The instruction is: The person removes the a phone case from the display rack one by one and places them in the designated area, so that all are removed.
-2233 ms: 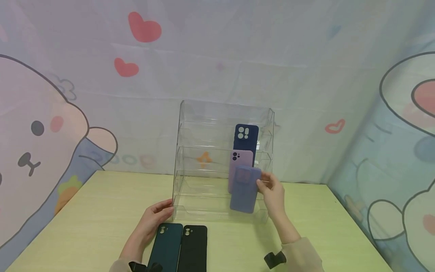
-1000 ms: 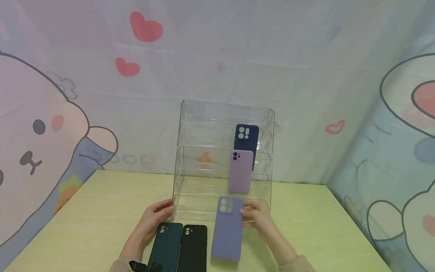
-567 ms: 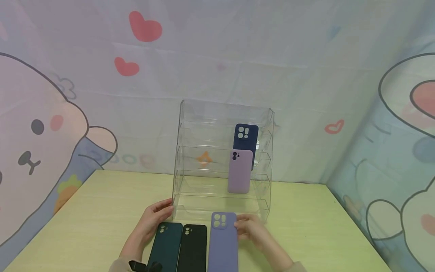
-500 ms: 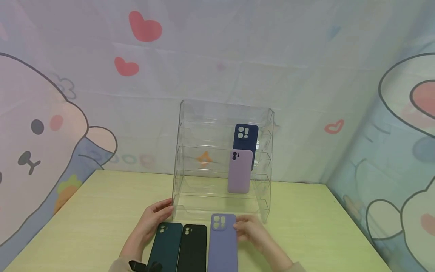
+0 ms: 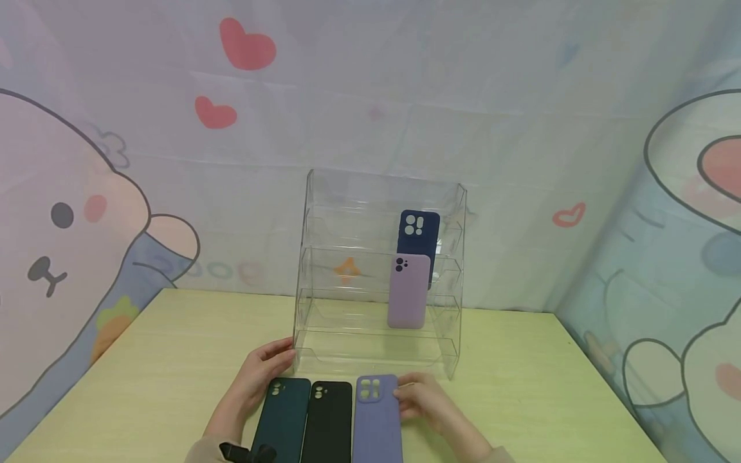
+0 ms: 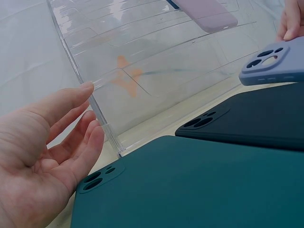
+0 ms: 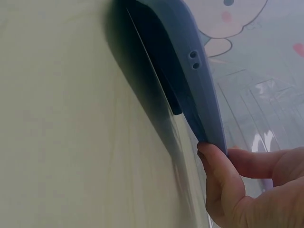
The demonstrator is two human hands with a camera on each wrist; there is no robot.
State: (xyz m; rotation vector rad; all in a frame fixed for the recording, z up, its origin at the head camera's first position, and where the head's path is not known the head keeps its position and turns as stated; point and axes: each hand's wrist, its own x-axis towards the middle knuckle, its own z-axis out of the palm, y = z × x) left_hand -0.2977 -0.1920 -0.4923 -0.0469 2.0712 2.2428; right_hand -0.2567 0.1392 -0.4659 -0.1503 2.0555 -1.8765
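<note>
My right hand [image 5: 425, 400] pinches a lavender phone case [image 5: 376, 427] by its right edge near the camera cutouts. In the right wrist view a gap with shadow lies between that case [image 7: 190, 71] and the table. Left of it on the table lie a black phone case [image 5: 328, 424] and a dark teal phone case [image 5: 283, 421], side by side. The fingers of my left hand [image 5: 257, 379] touch the lower left side of a clear tiered display rack [image 5: 347, 352]. In the left wrist view they look loosely bent against its side edge, not round it.
On the rack's right side stand a navy phone case [image 5: 418, 238] and, in front and lower, a pink-lilac phone case [image 5: 408, 292]. The pale yellow table [image 5: 532, 386] ends at a cartoon-printed backdrop [image 5: 370, 96] behind the rack.
My right hand has brought the lavender case from the front of the rack's lower right down and left, beside the black case, still sinking slightly. My left hand has stayed at the rack.
</note>
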